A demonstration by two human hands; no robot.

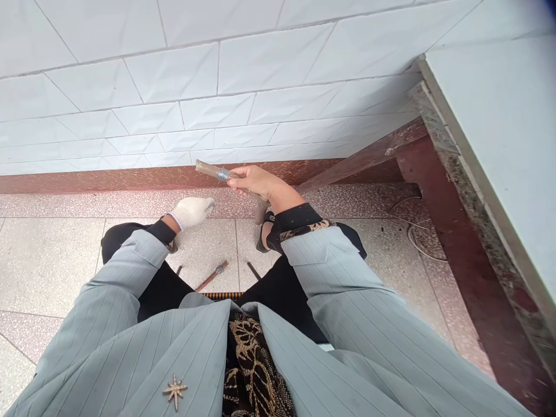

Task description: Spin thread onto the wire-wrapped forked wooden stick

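My right hand (256, 182) is bare and wrapped round a wooden stick (208, 168) that points up to the left. Silvery wire (223, 174) is wound round the stick just beyond my fingertips. A brownish end piece shows below the hand, partly covered by it. My left hand (193, 212), in a white knitted glove, hovers lower left of the stick, apart from it. Its fingers are pressed together, with a grey patch at the tips; whether something small is pinched there is hidden.
A reddish rod (212, 275) with wire round it lies on the tiled floor between my legs. A white tiled wall (234, 110) rises in front. A dark red frame (452, 249) under a white slab (499, 127) stands on the right, with a cable (423, 246) beside it.
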